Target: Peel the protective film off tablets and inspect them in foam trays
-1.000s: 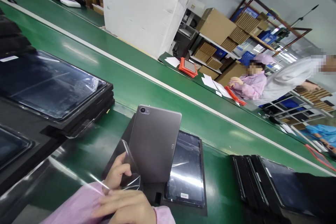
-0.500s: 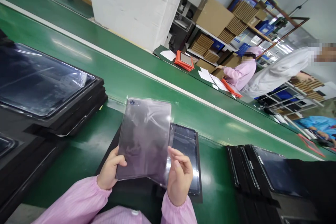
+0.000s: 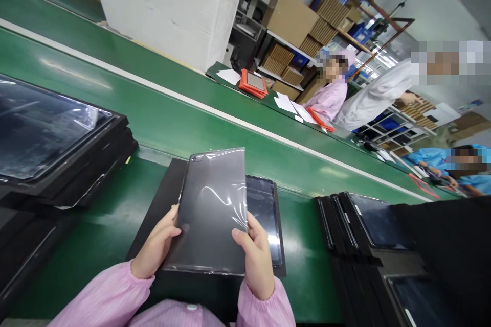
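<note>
A dark grey tablet (image 3: 213, 204) in a clear plastic sleeve is held up in front of me, its back with the camera corner facing me. My left hand (image 3: 155, 240) grips its lower left edge, thumb on the back. On the lower right edge, my right hand (image 3: 257, 253) is closed with its thumb pressed on the sleeve. Behind and below it, another tablet (image 3: 264, 214) lies screen up on a black sheet (image 3: 161, 194), partly hidden by the held one.
Stacked tablets on black pads (image 3: 49, 133) stand at left, and more tablets (image 3: 379, 219) at right. A green conveyor belt (image 3: 161, 117) with a white line (image 3: 215, 112) runs across. Beyond it are orange cases (image 3: 253, 84), cartons (image 3: 289, 18) and several people.
My right thumb has come down onto the tablet's sleeve, and the right hand now grips its edge. The tablet has tilted back a little. The whole view has shifted right.
</note>
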Motion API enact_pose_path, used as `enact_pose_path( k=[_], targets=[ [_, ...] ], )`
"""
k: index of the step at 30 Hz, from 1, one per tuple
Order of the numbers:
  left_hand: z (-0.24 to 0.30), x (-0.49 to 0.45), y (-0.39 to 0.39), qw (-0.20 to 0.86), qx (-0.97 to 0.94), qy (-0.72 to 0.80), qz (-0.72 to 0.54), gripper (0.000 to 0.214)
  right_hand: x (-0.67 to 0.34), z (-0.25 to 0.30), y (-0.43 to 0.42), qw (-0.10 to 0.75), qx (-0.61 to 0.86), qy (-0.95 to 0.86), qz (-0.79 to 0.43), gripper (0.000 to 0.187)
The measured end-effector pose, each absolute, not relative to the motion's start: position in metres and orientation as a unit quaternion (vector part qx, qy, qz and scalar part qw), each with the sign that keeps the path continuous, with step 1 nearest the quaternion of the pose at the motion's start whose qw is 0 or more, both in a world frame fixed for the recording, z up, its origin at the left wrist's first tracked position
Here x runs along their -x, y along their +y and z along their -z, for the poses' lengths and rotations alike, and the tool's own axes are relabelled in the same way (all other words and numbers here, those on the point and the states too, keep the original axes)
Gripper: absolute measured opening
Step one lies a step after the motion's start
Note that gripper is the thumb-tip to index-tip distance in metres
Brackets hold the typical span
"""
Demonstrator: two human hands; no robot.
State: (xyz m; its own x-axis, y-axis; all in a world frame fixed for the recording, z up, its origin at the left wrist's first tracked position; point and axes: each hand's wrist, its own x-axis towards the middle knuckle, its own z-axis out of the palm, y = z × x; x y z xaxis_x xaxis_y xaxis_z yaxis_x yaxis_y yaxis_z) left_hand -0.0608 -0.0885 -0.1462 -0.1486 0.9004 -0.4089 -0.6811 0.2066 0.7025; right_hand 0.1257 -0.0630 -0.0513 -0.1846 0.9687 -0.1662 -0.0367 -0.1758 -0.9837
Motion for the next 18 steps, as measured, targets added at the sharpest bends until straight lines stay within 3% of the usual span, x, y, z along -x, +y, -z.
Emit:
enact_pose_path(
  k=[3, 7, 10, 12, 15, 18],
  targets=[
    [0.148, 0.059, -0.091, 0.637, -0.209, 0.425, -0.609, 0.08, -0.123, 0.029, -0.077, 0.416, 0.504, -0.563, -0.506, 0.049],
    [0.131, 0.076, -0.107, 0.663, -0.222, 0.429, -0.572, 0.074, -0.107, 0.013, -0.098, 0.358, 0.46, -0.695, -0.421, 0.063],
    [0.113, 0.102, -0.12, 0.684, -0.137, 0.473, -0.538, 0.076, -0.102, 0.018, -0.101, 0.354, 0.402, -0.711, -0.455, 0.045],
    [0.106, 0.119, -0.121, 0.632, -0.104, 0.564, -0.522, 0.073, -0.11, 0.03, -0.099, 0.362, 0.409, -0.696, -0.466, 0.034],
    [0.105, 0.132, -0.115, 0.561, -0.096, 0.69, -0.447, 0.074, -0.14, 0.057, -0.094, 0.384, 0.496, -0.65, -0.43, 0.029],
    [0.111, 0.132, -0.108, 0.571, -0.099, 0.692, -0.431, 0.079, -0.186, 0.085, -0.096, 0.406, 0.617, -0.569, -0.36, 0.03]
  ],
)
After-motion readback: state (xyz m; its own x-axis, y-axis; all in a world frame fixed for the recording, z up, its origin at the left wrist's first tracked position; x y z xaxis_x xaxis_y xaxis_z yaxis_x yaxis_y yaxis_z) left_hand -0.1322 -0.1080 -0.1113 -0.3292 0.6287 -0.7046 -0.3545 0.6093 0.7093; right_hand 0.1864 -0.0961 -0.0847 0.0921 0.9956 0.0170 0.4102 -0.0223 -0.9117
